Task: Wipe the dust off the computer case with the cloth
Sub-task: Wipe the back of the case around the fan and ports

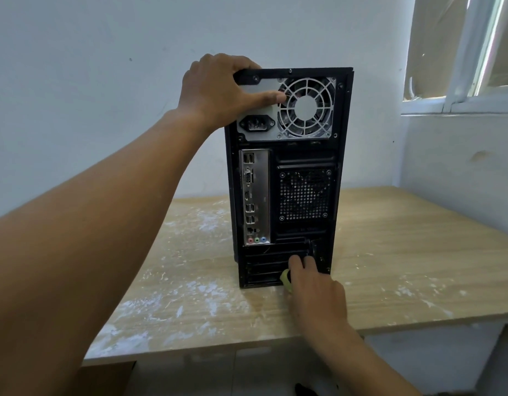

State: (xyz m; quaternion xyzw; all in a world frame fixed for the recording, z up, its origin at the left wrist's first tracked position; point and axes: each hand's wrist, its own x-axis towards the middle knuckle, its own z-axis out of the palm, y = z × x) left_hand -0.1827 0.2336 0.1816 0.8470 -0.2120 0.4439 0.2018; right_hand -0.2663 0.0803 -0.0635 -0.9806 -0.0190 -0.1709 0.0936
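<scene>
A long bare arm is reaching in from the left. The left hand (215, 90) is gripping the top left corner of the computer case (287, 178), with the fingers curling over the top edge and the thumb lying flat across the silver plate. The thumb tip is touching the rim of the round fan grille (305, 107).

The computer case is standing straight up near the middle of the counter (404, 252), and its back is facing the camera. There is open counter on both sides of it, and more on the right. A strip of counter is also lying between the case and the near edge. A wall (104, 81) is standing behind the case, but how close it is cannot be told.

Low on the back of the case, the right hand (315, 284) is holding the cloth (286, 278) and pressing it against the black slots near the bottom edge. Only a small yellow-green bit of cloth is peeking out beside the thumb.

There are two hands, one case, one cloth, one round fan grille and one square vent (304, 194) full of little holes.

The counter is pale wood. White dust (189, 292) is lying in patches on it, mostly on the left. The wall is plain and light. A window (475, 52) is letting in light at the far right.
</scene>
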